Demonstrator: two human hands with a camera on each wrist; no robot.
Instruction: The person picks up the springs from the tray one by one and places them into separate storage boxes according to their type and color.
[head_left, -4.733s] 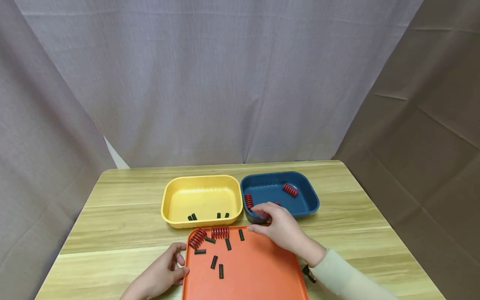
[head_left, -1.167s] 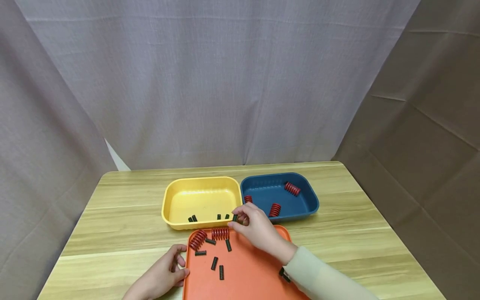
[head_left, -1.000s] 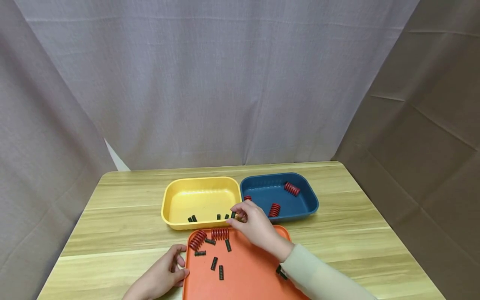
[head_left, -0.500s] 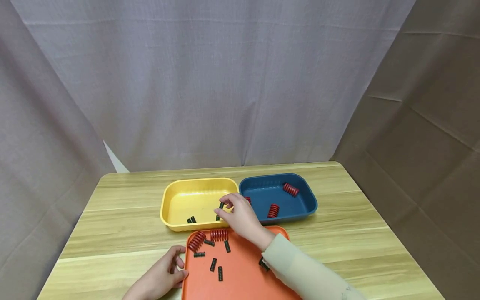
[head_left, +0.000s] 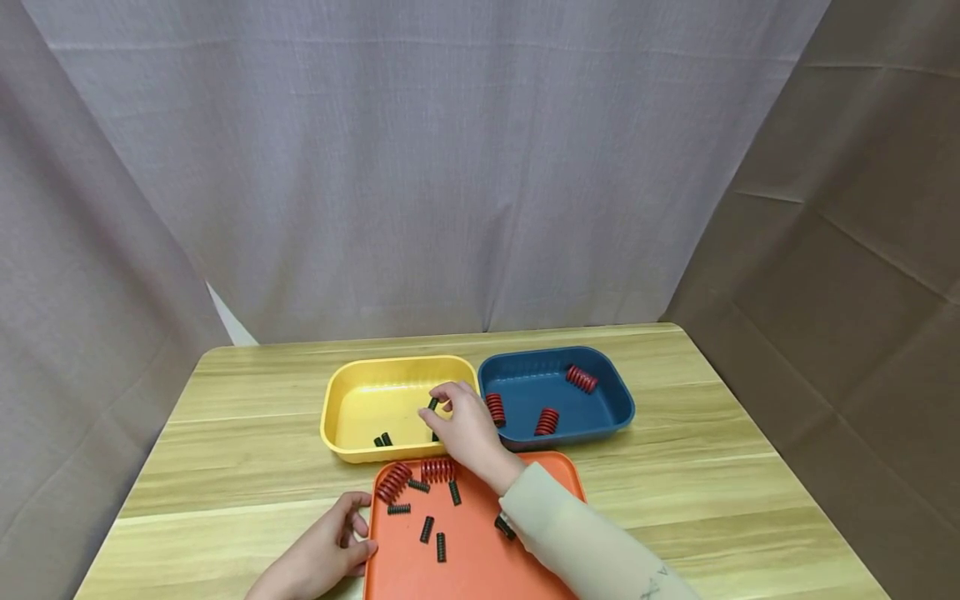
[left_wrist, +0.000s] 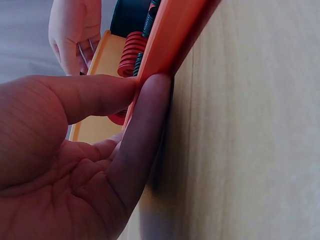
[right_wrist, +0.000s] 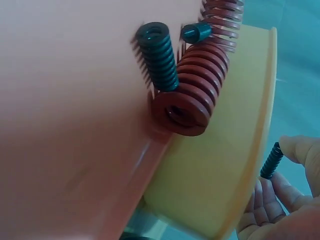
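Fingers (right_wrist: 297,148) of the right hand (head_left: 471,429) pinch a little dark spring (right_wrist: 271,161), tilted, over the near side of the yellow tray (head_left: 405,361). To put it in well, it may help to go low, then let go gently, so it does not bounce or bump the other dark springs (head_left: 386,438) inside. The left hand (head_left: 322,546) pinches the edge of the orange tray (head_left: 397,571), and should hold it steady.

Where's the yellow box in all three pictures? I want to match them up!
Head view: the yellow box is below and a little left of the middle.
Left wrist view: the yellow box is left of the middle, partly hidden behind the left hand.
Right wrist view: the yellow box is right of the middle, slanting down to the bottom edge.
Shared landmark: the orange tray.
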